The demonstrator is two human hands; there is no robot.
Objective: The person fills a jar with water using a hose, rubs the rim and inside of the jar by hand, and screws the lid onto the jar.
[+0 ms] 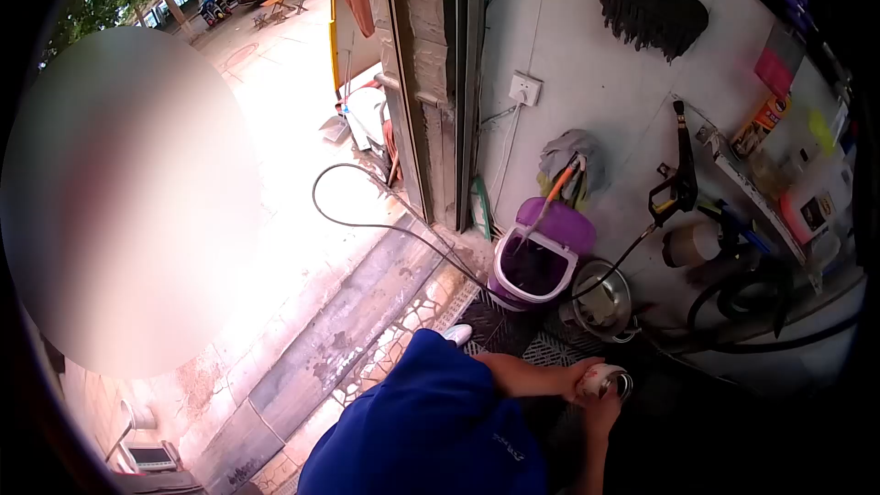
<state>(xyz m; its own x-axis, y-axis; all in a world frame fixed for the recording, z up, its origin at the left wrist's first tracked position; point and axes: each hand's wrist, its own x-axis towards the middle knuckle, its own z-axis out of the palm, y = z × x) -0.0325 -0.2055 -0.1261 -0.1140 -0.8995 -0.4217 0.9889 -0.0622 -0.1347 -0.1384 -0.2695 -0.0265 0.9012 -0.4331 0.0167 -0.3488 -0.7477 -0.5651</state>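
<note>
A small round white container (pixel 601 379) with reddish marks and a shiny metallic rim sits in my hands at the lower right. My left hand (pixel 579 381) is closed around its near side, the forearm coming from the blue clothing (pixel 431 426). From below, my right hand (pixel 601 410) is closed against the container's lower side, with its fingers partly hidden. What the container holds cannot be made out. Beyond my hands, a metal basin (pixel 626 295) stands on the floor beside a purple-and-white bucket (pixel 502 277) with its purple lid (pixel 559 225) raised.
A pressure-washer spray gun (pixel 678 179) hangs on the wall, its black hose (pixel 412 232) crossing the bucket toward the doorway. A black brush head (pixel 653 9) hangs above. Bottles crowd a shelf (pixel 756 188) at right. A step (pixel 339 348) runs along the doorway; dark matting (pixel 500 323) covers the floor.
</note>
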